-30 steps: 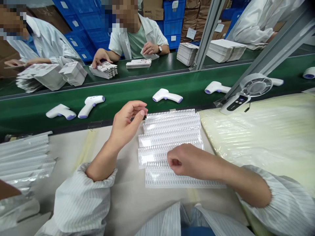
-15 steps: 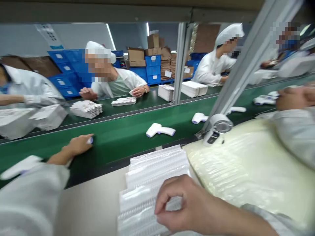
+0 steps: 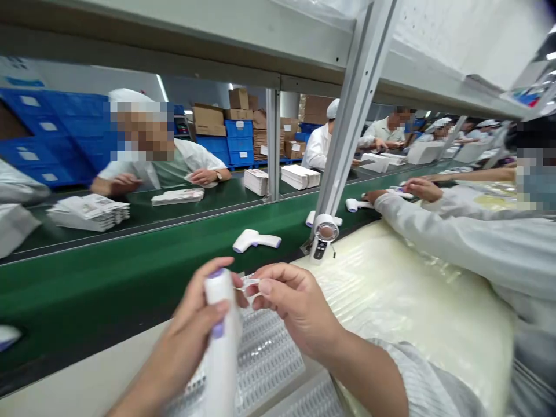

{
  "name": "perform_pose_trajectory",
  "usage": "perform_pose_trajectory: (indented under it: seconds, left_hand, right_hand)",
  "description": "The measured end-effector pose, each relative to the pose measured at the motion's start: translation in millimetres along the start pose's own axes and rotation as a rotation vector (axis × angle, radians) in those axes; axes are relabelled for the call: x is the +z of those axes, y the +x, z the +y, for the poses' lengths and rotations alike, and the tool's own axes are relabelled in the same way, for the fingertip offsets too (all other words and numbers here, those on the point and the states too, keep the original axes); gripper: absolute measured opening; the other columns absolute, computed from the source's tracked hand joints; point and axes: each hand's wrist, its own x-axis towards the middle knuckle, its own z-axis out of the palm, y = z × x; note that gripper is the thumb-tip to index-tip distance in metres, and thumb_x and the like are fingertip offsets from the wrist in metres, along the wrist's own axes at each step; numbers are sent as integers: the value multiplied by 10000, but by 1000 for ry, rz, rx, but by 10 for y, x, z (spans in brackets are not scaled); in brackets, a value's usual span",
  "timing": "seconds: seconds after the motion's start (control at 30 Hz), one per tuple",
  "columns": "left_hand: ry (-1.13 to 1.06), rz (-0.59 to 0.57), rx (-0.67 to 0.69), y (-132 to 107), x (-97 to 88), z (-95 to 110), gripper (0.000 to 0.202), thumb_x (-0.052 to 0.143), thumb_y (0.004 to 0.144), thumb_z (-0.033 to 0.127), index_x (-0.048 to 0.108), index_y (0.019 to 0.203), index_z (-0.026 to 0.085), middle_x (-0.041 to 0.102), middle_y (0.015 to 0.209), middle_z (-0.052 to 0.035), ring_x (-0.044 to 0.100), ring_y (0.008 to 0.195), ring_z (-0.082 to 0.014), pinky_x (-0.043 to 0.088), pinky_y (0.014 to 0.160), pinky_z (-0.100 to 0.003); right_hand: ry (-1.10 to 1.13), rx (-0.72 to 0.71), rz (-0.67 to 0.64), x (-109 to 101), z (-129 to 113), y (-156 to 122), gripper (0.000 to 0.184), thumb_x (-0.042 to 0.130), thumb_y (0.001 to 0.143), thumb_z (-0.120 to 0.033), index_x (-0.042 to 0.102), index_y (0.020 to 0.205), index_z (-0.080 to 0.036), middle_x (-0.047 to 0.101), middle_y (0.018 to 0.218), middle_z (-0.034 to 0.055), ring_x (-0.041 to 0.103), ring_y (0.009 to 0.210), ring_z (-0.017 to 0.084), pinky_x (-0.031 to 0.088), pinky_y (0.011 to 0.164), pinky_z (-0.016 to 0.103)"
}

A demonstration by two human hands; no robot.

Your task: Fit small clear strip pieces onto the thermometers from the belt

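In the middle foreground my left hand (image 3: pixel 190 327) is closed around a white forehead thermometer (image 3: pixel 222 353) with purple trim, held roughly upright. Close beside it, my right hand (image 3: pixel 302 307) pinches a small clear plastic piece (image 3: pixel 251 282) between thumb and fingers. The piece is near the thermometer's upper end; its exact shape is too small to make out, and I cannot tell whether the two touch. Beneath both hands lie sheets with rows of small clear pieces (image 3: pixel 273 356), partly covered by the hands and the thermometer.
A green conveyor belt (image 3: pixel 130 260) runs across, carrying another thermometer (image 3: pixel 256 240) and more farther right. A metal post (image 3: pixel 347 116) rises beside a small handheld device (image 3: pixel 324 234). Yellowish plastic wrap (image 3: pixel 403 301) covers the right side. A co-worker's sleeve (image 3: pixel 434 249) reaches in there.
My left hand has come back from the belt with the thermometer, now upright in front of me. My right hand has risen from the sheets to meet it. The view has turned right.
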Motion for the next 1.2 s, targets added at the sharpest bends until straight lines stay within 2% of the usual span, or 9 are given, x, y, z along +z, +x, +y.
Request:
perform_pose_trajectory:
  seconds: [0.1,0.23,0.33,0.47,0.57,0.73,0.9,1.03,1.2]
  left_hand:
    - [-110,6,-113,-155,317,61,460,637,870,419,521,1308,345,665,1015,-30,620,793,-208,529,692,-328]
    - [-118,25,-111,-212,442,43,492,625,885,446,445,1330,336,632,1018,-35,566,746,-185,521,688,-317]
    - [-117,32,-106,-257,474,-19,515,617,910,503,412,1359,357,616,1090,-45,574,742,-180,529,692,-325]
    - [-135,-29,-121,-302,473,-63,540,594,929,537,376,1392,366,589,1160,-59,601,778,-188,547,710,-343]
    - [-134,-59,-128,-318,461,-7,538,567,943,507,364,1411,336,575,1208,-69,603,823,-192,545,762,-351]
    - [-98,-34,-179,-334,459,124,508,489,974,426,353,1442,284,535,1314,-83,586,937,-194,493,835,-334]
    - [-65,-81,-170,-328,441,109,537,459,989,480,317,1473,298,456,1443,-94,566,1092,-233,462,891,-351]
    - [-58,-19,-209,-333,474,126,541,450,990,577,355,1453,314,466,1445,-82,550,1183,-260,436,970,-370]
    - [-49,48,-192,-351,527,175,497,423,996,635,439,1368,305,512,1369,-71,550,1169,-256,442,976,-367]
  right_hand:
    - [-49,-64,-9,-20,27,-60,190,894,694,-336,754,701,-206,718,821,8,601,705,142,501,704,302]
    - [-146,-107,27,-45,82,-74,129,855,706,-289,754,674,-215,693,931,30,615,880,191,498,800,322]
    - [-196,-106,33,-40,90,-71,116,830,708,-291,746,680,-216,673,952,42,617,892,209,506,769,331]
    - [-244,-111,30,-31,73,-75,104,811,705,-280,733,675,-216,657,962,51,623,887,215,521,708,318]
    - [-268,-115,41,-37,73,-71,107,810,699,-270,726,661,-216,655,954,49,625,885,211,532,734,322]
    - [-271,-129,48,-50,94,-62,99,806,705,-274,732,663,-224,660,955,52,635,884,217,539,711,321]
    - [-279,-139,56,-42,88,-72,89,806,703,-260,734,663,-229,662,942,51,654,880,218,550,697,321]
    - [-299,-160,52,-43,80,-72,84,797,719,-252,732,672,-229,659,945,51,662,885,217,549,680,313]
    - [-292,-150,56,-46,95,-72,103,814,724,-266,729,686,-222,639,951,42,649,870,199,527,673,301]
